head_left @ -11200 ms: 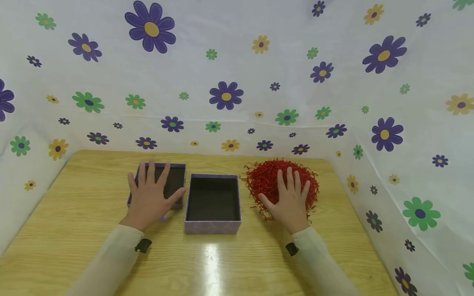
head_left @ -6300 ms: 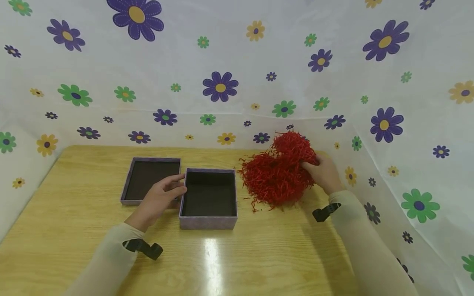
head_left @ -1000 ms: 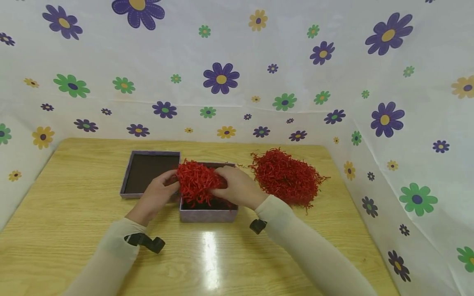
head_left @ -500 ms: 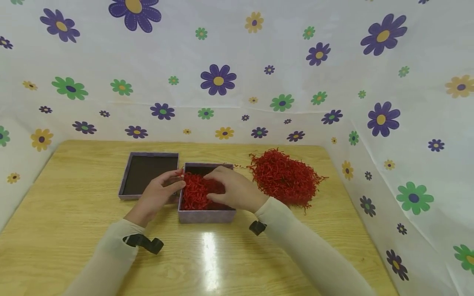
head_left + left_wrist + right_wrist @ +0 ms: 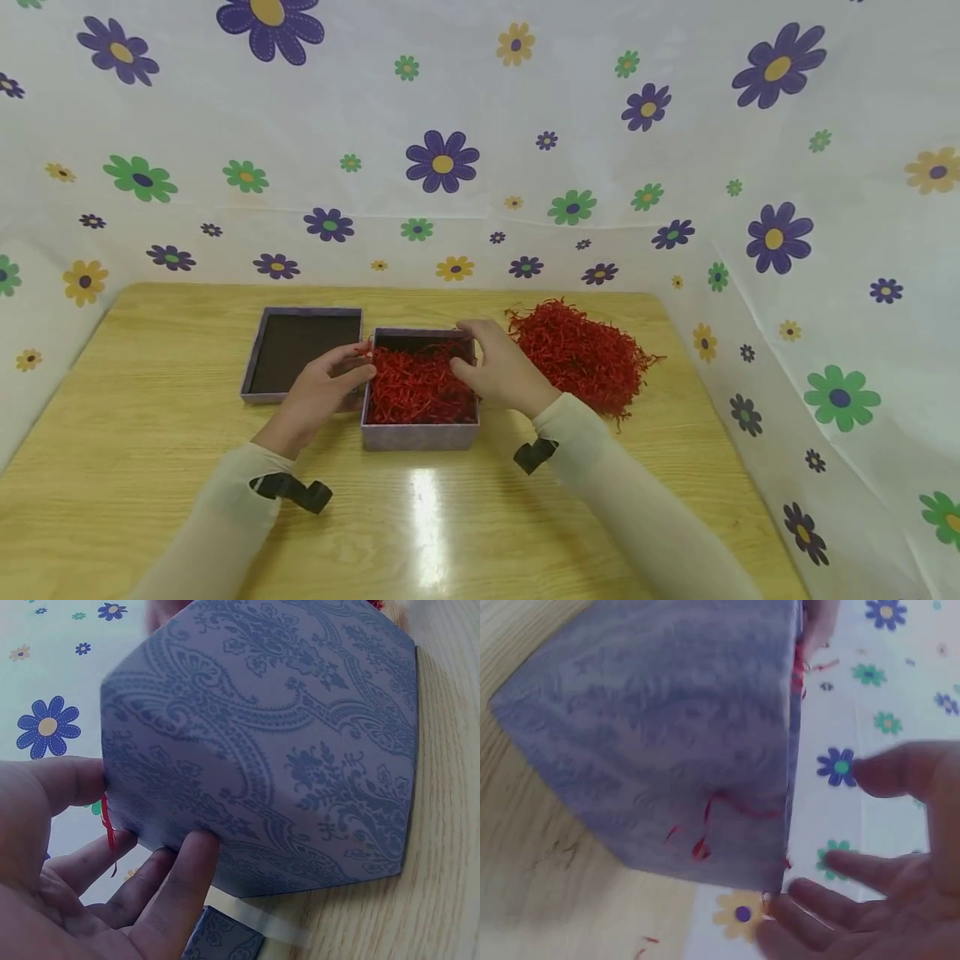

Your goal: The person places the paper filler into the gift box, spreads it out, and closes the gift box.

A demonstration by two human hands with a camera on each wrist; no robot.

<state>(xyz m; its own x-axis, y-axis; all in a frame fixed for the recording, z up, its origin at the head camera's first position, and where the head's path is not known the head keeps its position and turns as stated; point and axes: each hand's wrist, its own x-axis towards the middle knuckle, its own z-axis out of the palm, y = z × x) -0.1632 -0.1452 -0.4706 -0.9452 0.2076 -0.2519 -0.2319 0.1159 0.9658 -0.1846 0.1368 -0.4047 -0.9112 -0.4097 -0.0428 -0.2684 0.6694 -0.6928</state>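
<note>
Left grip (image 5: 315,393) rests loosely curved against the box (image 5: 420,437); right grip (image 5: 508,371) is spread open at its right rim, contact unclear. Square, lilac and swirl-patterned, the box stands on the wood-grained counter (image 5: 495,525), crinkly red shreds (image 5: 420,388) inside.

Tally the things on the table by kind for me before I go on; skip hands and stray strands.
Deep box: 1
Shallow tray: 1
Red shred heaps: 2 (one heap inside the box, another heap on the table)
Total: 4
</note>
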